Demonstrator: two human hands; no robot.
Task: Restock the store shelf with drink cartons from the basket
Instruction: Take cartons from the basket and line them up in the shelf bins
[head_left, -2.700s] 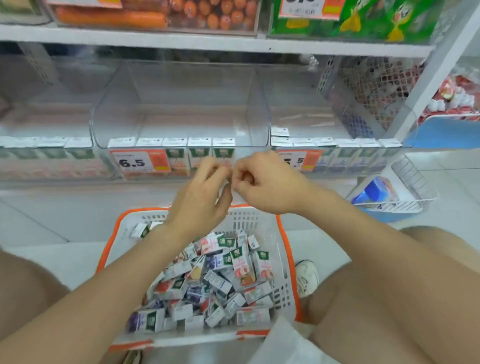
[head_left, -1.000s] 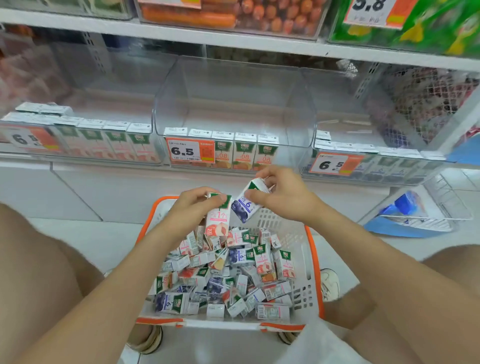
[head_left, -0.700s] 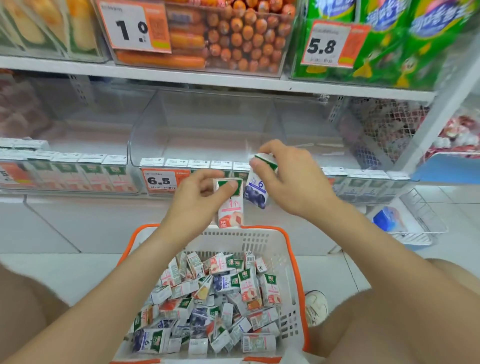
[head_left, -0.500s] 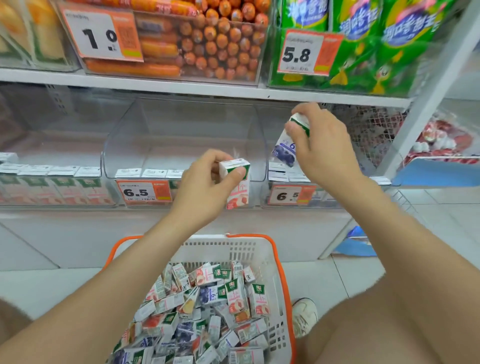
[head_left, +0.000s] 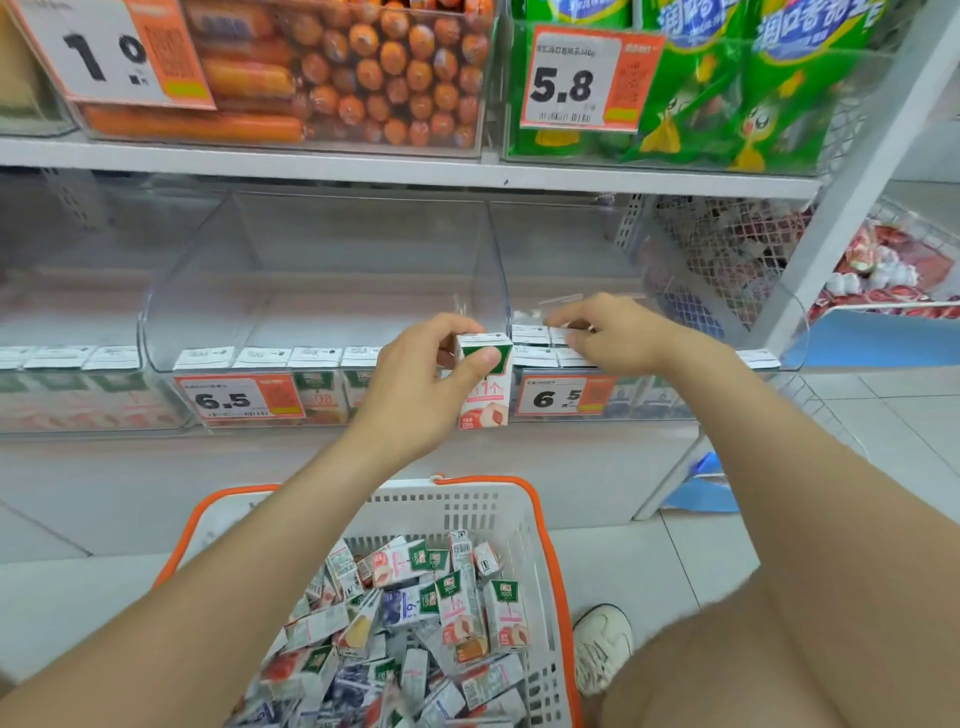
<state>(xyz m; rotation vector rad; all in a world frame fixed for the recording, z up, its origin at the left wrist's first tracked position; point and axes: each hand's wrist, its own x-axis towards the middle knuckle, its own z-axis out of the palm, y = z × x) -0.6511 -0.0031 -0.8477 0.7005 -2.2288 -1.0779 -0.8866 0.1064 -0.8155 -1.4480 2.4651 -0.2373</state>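
A left hand (head_left: 415, 400) grips an upright peach carton (head_left: 483, 402), green-topped and marked "1", in front of the middle bin (head_left: 322, 291), tagged "6.5" (head_left: 239, 400). The right hand (head_left: 618, 338) lays curled fingers on carton tops (head_left: 530, 335) in the next bin (head_left: 571, 260), also tagged "6.5"; I cannot tell whether it holds one. Above, a "5.8" tag (head_left: 563, 85) fronts green packs (head_left: 779, 93), and below, an orange-rimmed basket (head_left: 548, 525) holds jumbled cartons (head_left: 415, 623).

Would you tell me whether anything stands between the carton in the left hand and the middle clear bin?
Only the low clear front wall of the middle bin, with a row of cartons behind it. The left hand holds the peach carton right before that wall; the opening above looks free.
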